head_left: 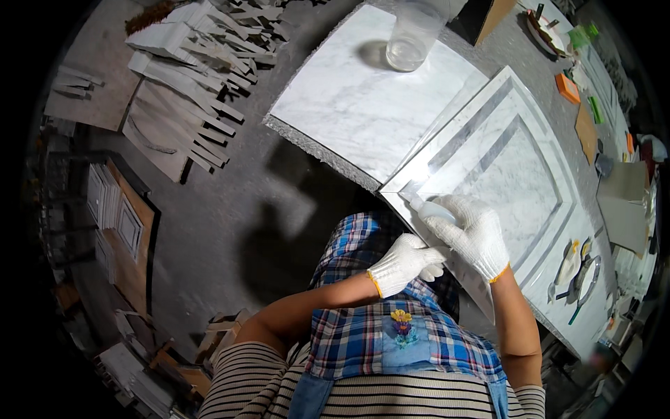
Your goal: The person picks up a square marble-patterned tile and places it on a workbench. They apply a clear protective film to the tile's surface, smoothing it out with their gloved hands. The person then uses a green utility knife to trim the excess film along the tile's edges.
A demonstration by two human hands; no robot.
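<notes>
My right hand [473, 230], in a white knit glove, is closed around a small translucent squeeze bottle [441, 212]. The bottle's nozzle points left over the corner of a framed marble panel [509, 167]. That panel is white with grey inlaid bands and lies tilted across the table. My left hand [406, 265], gloved too, is by the panel's near edge. Its fingers reach toward that edge and look slightly apart, with nothing visible in them; whether they press on the panel is unclear. Beyond the panel, a clear plastic cup [410, 42] stands on a white marble slab [349, 91].
Several hand tools [578, 272] lie on the panel's right part. An orange box [567, 89] and a round dish [546, 33] are at the far right. Stone strips [188, 105] are piled on the floor at left, above a board [125, 258] with stacked framed tiles.
</notes>
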